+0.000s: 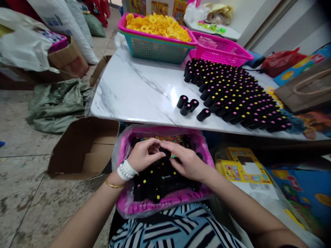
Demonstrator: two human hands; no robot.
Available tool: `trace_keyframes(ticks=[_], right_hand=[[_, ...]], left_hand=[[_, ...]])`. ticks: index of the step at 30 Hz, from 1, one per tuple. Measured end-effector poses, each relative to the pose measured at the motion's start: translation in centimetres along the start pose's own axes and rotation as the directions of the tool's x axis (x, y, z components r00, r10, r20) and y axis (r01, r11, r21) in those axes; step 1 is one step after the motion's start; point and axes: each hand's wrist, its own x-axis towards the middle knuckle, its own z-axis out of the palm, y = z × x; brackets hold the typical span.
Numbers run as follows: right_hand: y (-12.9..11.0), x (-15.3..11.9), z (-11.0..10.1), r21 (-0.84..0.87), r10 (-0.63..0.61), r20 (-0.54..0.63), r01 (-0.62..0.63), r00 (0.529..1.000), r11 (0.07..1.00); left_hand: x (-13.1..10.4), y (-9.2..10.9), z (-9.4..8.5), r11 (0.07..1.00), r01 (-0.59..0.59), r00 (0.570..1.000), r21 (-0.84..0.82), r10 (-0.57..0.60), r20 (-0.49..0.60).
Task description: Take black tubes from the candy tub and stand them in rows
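My left hand [145, 154] and my right hand [186, 161] meet over a pink basket [121, 203] on my lap. Between their fingertips is a small black cylinder [164, 152], partly hidden by the fingers; both hands are closed on it. Lined with clear plastic, the basket holds many black cylinders [147, 187], some with a yellow or pink dot on the end. Behind my fingers lies a heap of tiny coloured beads [176, 139]. On the table in front, several black cylinders [186, 108] stand apart from a dense block of dotted ones [232, 91].
The white marbled table [124, 89] has its front edge just beyond the basket. At its back are a teal-and-pink basket [155, 51] of yellow rings and a pink basket [219, 50]. An open cardboard box [77, 148] sits left, yellow packages [240, 167] right.
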Motion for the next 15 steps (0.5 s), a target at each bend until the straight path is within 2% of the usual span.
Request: trace_keyframes(ticks=[2, 4, 5, 7, 9, 11, 13, 15], right_hand=[[0.7, 0.6, 0.6, 0.025, -0.100, 0.105, 0.098, 0.989, 0.995], [1.6, 1.1, 0.8, -0.006, -0.098, 0.100, 0.099, 0.990, 0.995], [2.0, 1.3, 0.9, -0.039, -0.065, 0.101, 0.069, 0.993, 0.997], [2.8, 1.7, 1.1, -0.162, 0.075, 0.167, -0.048, 0.983, 0.986], [3.5, 2.2, 1.3, -0.359, 0.258, 0.281, -0.148, 0.924, 0.921], [4.0, 2.8, 1.6, -0.535, 0.371, 0.359, -0.137, 0.857, 0.834], [4.3, 3.4, 1.9, -0.613, 0.399, 0.418, -0.071, 0.816, 0.787], [4.3, 4.0, 2.4, -0.619, 0.391, 0.468, -0.022, 0.793, 0.785]], left_hand=[[0.0, 0.0, 0.2, 0.993, 0.059, 0.998, -0.107, -0.056, 0.033], [0.0, 0.0, 0.3, 0.991, 0.076, 0.997, -0.108, -0.074, 0.023], [0.0, 0.0, 0.3, 0.997, 0.056, 0.998, -0.054, -0.056, -0.002], [0.0, -0.3, 0.1, 0.987, -0.022, 0.997, 0.160, 0.033, -0.065], [0.0, -0.7, -0.2, 0.899, -0.097, 0.990, 0.428, 0.133, -0.055], [-0.1, -1.1, -0.4, 0.759, -0.147, 0.987, 0.635, 0.151, 0.048], [-0.3, -1.4, -0.4, 0.638, -0.167, 0.986, 0.752, 0.095, 0.139], [-0.4, -1.5, -0.4, 0.573, -0.165, 0.984, 0.803, 0.038, 0.175]])
